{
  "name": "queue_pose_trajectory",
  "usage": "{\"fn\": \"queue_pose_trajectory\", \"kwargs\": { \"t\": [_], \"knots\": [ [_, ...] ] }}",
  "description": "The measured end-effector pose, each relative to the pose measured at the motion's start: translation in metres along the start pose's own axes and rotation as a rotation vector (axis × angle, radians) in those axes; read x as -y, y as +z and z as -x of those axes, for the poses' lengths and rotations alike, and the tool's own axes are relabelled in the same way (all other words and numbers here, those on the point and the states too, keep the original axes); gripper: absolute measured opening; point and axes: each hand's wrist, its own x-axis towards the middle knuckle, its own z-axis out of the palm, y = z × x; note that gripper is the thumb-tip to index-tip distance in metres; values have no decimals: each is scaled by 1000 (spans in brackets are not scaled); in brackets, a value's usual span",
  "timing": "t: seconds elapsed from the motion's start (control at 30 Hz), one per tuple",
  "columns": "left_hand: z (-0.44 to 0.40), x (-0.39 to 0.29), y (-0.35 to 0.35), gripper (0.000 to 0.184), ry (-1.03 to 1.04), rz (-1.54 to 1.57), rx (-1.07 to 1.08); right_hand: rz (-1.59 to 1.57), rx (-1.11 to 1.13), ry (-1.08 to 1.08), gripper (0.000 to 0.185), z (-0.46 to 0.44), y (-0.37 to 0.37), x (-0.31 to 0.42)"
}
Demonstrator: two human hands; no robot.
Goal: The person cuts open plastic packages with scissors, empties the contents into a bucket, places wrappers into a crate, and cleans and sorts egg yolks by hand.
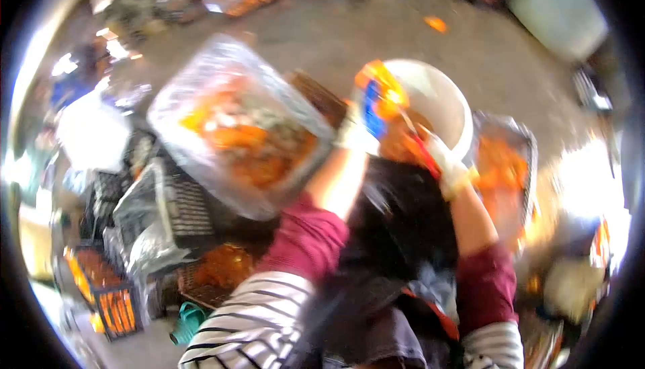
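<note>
My left hand [363,127], in a pale glove with a blue patch, is closed round a bright orange chunk [384,87] that looks like pumpkin or another orange vegetable. My right hand [447,160], also gloved, grips a red-handled tool [424,152], apparently a knife; its thin end points at the orange chunk and is blurred. Both hands are over the near side of a white bucket [453,93] with orange-brown matter inside. To the left, a crate lined with clear plastic [171,110] holds orange and whitish pieces.
Right of the bucket stands another lined crate [504,167] of orange pieces. Black crates [185,204] and an orange-and-black crate [114,302] are on the left, near a teal object [188,322]. One orange scrap [435,24] lies on the floor beyond the bucket.
</note>
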Motion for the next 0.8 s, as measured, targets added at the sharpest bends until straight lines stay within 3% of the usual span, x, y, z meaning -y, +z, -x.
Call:
{"fn": "queue_pose_trajectory", "kwargs": {
  "t": [0.03,0.07,0.1,0.13,0.17,0.2,0.23,0.33,0.5,0.57,0.63,0.73,0.8],
  "knots": [
    [7,18,-15,32,82,-193,-278,-463,-18,94,36,-6,8,9],
    [15,0,2,36,64,-96,-235,-926,-80,180,36,-10,15,16],
    [23,-19,21,41,43,0,-194,-1038,-37,244,37,-33,9,1],
    [28,-18,13,47,-5,-235,-363,-1119,136,126,35,-35,4,-16],
    [32,-16,5,54,-91,-457,-524,-804,104,30,29,-38,6,-11],
    [31,-24,5,44,-327,-486,-649,-496,32,-72,24,-36,-1,-8],
    [37,-23,-3,43,-191,-421,-567,-311,18,-117,23,-37,6,-9],
    [64,-24,-9,42,-147,-184,-668,234,-54,-312,19,-42,27,-14],
    [65,-26,-11,44,-101,-197,-609,-268,108,-146,24,-44,25,-27],
    [63,-20,-4,45,-102,-184,-588,-156,60,-211,25,-38,18,-29],
    [64,-23,18,46,-134,-226,-565,168,-40,-325,25,-21,14,-16],
    [68,-25,23,46,-255,-471,-556,354,-78,-233,26,4,10,14],
    [68,-18,16,45,-211,-455,-583,270,-75,-242,26,-6,11,-5]
  ]
}}
